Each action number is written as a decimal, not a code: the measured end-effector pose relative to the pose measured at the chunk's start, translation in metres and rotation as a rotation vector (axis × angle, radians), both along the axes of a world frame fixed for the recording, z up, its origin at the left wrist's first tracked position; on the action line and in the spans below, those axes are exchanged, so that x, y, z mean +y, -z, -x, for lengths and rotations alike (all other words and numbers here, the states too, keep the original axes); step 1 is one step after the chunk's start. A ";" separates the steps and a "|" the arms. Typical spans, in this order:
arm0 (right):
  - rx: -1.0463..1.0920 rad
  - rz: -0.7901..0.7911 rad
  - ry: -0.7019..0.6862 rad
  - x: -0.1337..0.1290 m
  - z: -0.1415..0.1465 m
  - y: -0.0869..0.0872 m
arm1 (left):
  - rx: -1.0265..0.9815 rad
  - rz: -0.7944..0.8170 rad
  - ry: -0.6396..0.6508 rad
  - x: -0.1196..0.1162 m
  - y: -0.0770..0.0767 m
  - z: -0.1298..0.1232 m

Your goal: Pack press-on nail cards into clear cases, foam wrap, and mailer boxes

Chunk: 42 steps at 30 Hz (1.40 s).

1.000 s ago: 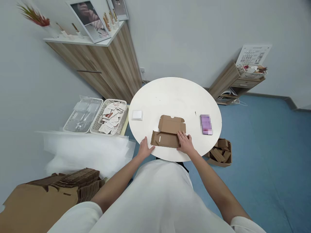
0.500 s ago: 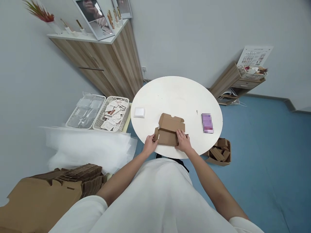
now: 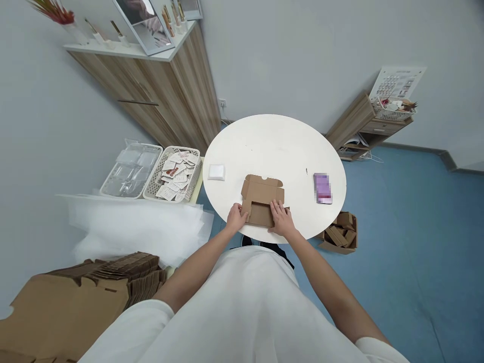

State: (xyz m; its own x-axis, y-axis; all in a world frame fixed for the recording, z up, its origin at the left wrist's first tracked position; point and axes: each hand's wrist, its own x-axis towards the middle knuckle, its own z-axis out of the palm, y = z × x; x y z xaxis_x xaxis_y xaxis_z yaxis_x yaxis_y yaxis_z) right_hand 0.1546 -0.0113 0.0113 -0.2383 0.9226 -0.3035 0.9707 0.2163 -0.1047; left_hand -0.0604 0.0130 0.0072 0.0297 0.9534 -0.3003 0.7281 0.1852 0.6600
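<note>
A brown cardboard box (image 3: 262,192), partly folded, lies near the front edge of the round white table (image 3: 280,146). Its lid stands open toward the far side, with small flaps at the corners. At the box's left wall, my left hand (image 3: 237,218) is closed on the cardboard, thumb at the near side. My right hand (image 3: 281,218) grips the right wall, its fingers reaching over the side toward the inside. On the table, a small stack of white sheets or packets (image 3: 217,172) lies to the left, and a purple item, blurred out (image 3: 322,188), to the right.
Left of the table stand a basket of printed cards (image 3: 176,174) and a basket of clear plastic packs (image 3: 132,169). White translucent sheets (image 3: 139,224) and stacked flat cardboard (image 3: 68,307) lie nearer. A carton of folded boxes (image 3: 342,234) sits on the floor at right.
The left wall flap, which stuck out to the left, is now folded in against the box. My left hand has shifted slightly toward it, and the right hand stays on the right wall.
</note>
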 end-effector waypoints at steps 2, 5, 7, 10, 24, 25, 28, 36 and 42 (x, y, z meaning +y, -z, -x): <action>-0.013 0.006 -0.026 -0.001 -0.001 -0.002 | 0.033 0.098 0.004 0.005 0.000 0.002; -0.027 0.023 -0.067 -0.002 -0.002 -0.005 | 0.107 0.183 0.068 0.007 0.001 0.004; -0.035 0.034 -0.089 -0.004 -0.002 -0.007 | 0.178 0.188 0.130 0.006 0.002 0.003; -0.053 0.041 -0.091 -0.006 0.000 -0.008 | 0.259 0.169 0.165 0.004 0.004 0.000; -0.030 0.036 -0.114 0.000 -0.008 -0.011 | 0.074 -0.030 0.432 0.004 -0.015 0.017; -0.016 0.042 -0.124 0.000 -0.009 -0.012 | 0.080 -0.024 0.435 0.008 -0.017 0.015; 0.071 0.037 -0.115 -0.003 -0.018 -0.016 | 0.087 -0.028 0.437 0.017 -0.018 0.012; 0.765 0.126 0.752 -0.033 -0.050 -0.005 | 0.141 -0.026 0.448 0.013 -0.017 0.007; 1.045 0.230 0.930 -0.031 -0.043 -0.006 | 0.127 -0.015 0.450 0.011 -0.017 -0.005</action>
State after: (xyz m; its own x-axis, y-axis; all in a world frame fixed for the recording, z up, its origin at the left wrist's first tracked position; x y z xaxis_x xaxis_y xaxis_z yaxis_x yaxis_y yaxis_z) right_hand 0.1971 -0.0423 0.0178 0.2148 0.8199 -0.5307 0.2022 -0.5689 -0.7971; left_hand -0.0556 0.0238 0.0246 0.4049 0.8586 -0.3144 0.8092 -0.1764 0.5604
